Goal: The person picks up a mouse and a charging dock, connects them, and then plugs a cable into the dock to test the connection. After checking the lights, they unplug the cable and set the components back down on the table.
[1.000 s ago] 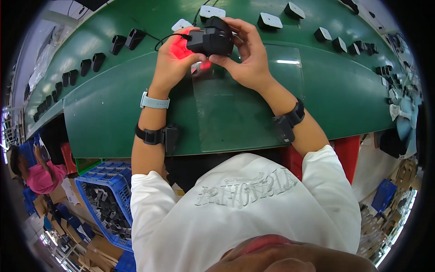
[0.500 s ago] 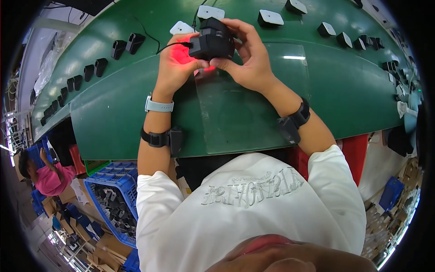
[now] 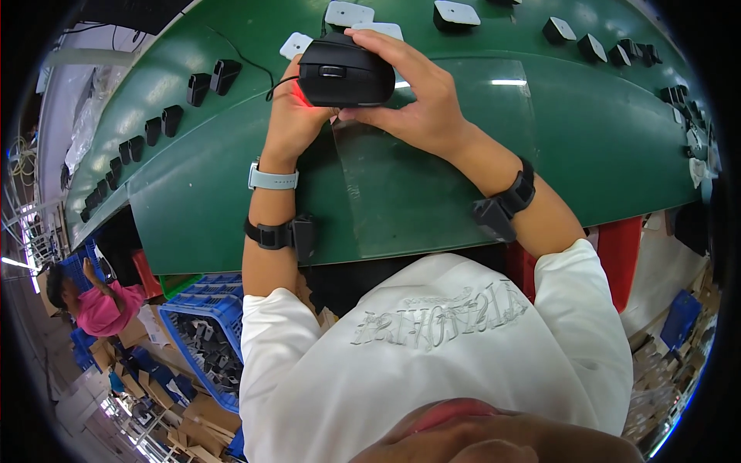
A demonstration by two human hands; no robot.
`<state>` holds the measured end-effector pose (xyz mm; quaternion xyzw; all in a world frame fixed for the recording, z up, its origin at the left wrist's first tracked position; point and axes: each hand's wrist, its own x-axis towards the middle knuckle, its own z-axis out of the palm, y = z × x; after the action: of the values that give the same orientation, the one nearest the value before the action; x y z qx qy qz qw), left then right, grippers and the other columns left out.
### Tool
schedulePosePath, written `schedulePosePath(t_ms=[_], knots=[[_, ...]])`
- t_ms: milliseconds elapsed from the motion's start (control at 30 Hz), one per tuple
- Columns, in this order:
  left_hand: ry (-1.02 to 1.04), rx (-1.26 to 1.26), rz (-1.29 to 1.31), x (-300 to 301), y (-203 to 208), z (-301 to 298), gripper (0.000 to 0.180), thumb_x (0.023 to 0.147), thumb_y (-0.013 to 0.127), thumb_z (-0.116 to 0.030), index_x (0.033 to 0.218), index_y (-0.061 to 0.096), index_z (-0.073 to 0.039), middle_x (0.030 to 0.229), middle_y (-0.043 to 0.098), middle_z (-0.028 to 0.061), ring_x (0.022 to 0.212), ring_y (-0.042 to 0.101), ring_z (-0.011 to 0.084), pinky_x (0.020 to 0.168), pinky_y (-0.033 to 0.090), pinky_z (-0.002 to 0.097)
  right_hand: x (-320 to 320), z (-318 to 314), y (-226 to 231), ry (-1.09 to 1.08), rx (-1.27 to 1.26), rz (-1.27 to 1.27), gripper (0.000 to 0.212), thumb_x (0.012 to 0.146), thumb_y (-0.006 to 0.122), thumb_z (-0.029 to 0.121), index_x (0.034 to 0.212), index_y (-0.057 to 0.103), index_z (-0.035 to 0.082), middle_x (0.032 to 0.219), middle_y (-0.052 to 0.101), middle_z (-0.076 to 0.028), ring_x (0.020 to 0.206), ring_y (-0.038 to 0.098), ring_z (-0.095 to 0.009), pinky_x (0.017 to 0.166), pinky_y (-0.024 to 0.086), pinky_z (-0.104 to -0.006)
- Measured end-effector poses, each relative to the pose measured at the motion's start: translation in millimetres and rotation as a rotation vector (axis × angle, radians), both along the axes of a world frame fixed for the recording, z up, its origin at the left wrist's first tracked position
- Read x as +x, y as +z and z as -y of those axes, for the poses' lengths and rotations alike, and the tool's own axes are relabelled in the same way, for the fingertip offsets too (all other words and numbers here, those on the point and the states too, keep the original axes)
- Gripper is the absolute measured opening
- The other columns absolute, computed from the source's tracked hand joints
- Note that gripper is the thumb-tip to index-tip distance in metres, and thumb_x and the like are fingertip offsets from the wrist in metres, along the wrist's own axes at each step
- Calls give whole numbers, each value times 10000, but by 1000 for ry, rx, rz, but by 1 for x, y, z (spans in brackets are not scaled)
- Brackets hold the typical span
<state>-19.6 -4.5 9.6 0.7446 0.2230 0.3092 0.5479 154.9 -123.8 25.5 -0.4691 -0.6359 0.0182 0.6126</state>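
Note:
Both of my hands hold a black plastic device (image 3: 347,81) with a rounded body and a small slot-like part on its upper face. My left hand (image 3: 287,127) grips its left end, with most fingers hidden behind it. Red light glows between that palm and the device. My right hand (image 3: 436,100) is closed round the right end, fingers along the far edge and thumb along the near one. A thin black cable (image 3: 279,83) runs to the left side. White-faced blocks (image 3: 349,14) lie just beyond my hands on the green table (image 3: 224,185).
Black wedge-shaped pieces (image 3: 198,89) form a row on the left. More white-faced black blocks (image 3: 457,15) stand at the far right. A transparent sheet (image 3: 440,177) covers the table's middle. Below left is a blue crate (image 3: 174,328) of black parts; beyond it, a person in pink (image 3: 112,309).
The device has been turned in my hands, so its broad rounded face now shows instead of the blocky side with the cable plug. Less red light is visible on my left hand.

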Motion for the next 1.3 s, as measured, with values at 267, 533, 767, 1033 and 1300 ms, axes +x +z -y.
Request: schedulePosePath(t_ms=[267,533,767,1033,1300], knots=[[-52,-185,55,-7,-6,-3,515,882,677,8,1366,502,37,1106,681,86,924,668,156,804,565,296,-2,0,1,45,-70,-75,773,680,950,176,1366,609,72,1329,664,-121,1200,657,-289,1031,527,-366],[-137,-602,581,-9,-8,-27,417,1105,407,-297,1317,540,37,1179,654,194,1041,646,268,951,529,402,9,5,-19,473,-360,280,633,632,842,148,1226,652,43,1186,662,-144,1106,627,-353,986,508,-429],[-3,-514,361,0,2,-3,209,1020,624,-233,1100,631,-40,1018,650,39,828,598,99,698,479,237,9,5,-7,334,-437,-175,669,709,934,251,1238,574,57,1081,580,-42,1002,568,-158,903,480,-311],[-89,-301,177,5,-5,4,190,1005,668,-251,1067,557,-110,889,555,-49,788,492,17,642,376,195,11,-4,-13,371,-446,-195,446,756,902,115,1120,652,55,1162,596,10,979,551,-102,820,456,-263],[-160,-451,328,6,5,10,439,903,641,-220,1282,447,-115,1142,497,54,1004,526,111,865,465,247,14,-5,-14,421,-551,-420,438,783,858,54,1166,648,30,1267,595,-41,1095,584,-129,929,476,-268]])
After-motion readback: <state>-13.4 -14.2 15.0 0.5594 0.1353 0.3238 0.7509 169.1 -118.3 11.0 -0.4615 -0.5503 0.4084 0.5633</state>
